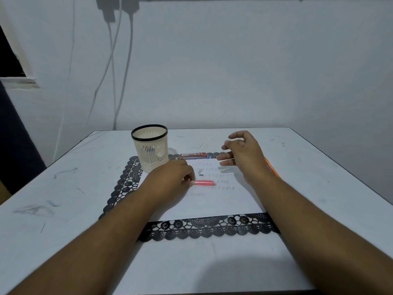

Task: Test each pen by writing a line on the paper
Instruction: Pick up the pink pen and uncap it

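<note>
The pink pen lies flat on the white paper, near the middle of the sheet. The left hand rests low on the paper and its fingertips pinch the left end of this pen. The right hand is raised above the far edge of the paper; thumb and forefinger are closed on something very thin, which I cannot identify, and the other fingers are loosely spread. An orange pen lies partly hidden under the right wrist. A slotted cup with pens stands just behind the left hand.
</note>
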